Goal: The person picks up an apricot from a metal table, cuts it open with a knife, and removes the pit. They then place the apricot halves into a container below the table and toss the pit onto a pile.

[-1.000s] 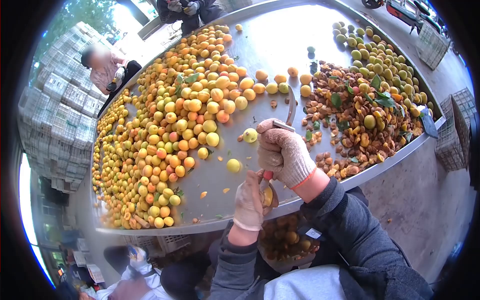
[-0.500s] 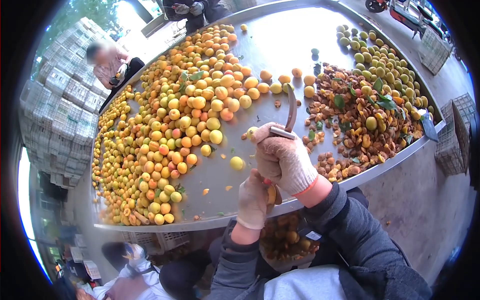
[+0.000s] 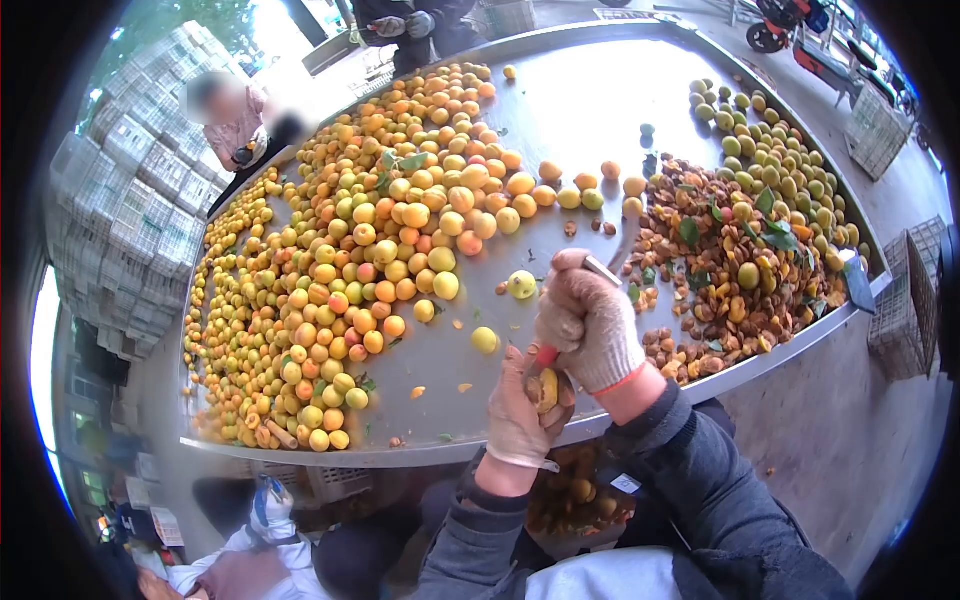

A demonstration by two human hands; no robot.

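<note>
My right hand (image 3: 592,325), in a whitish work glove, is closed round a curved knife (image 3: 603,268); its metal collar shows above the fist and the blade is smeared. A red part (image 3: 546,356) shows below that fist, against the fruit. Lower and to the left, my gloved left hand (image 3: 517,418) grips a cut-open apricot (image 3: 547,390) with its inside facing up. The hands nearly touch, above the table's near edge. Just left of them a yellow-green apricot (image 3: 521,284) and another apricot (image 3: 485,340) lie on the metal table (image 3: 440,405).
Whole apricots (image 3: 350,270) cover the table's left side. On the right lie a heap of stones and pieces (image 3: 720,270) and greener fruit (image 3: 790,165). A container of fruit (image 3: 580,490) is below my hands. Crates (image 3: 890,320) stand at right; other people (image 3: 240,130) are around the table.
The knife and my right fist have moved slightly right and down. My left hand has turned, so the apricot's cut inside shows more. A yellow-green apricot beside my right hand is now uncovered.
</note>
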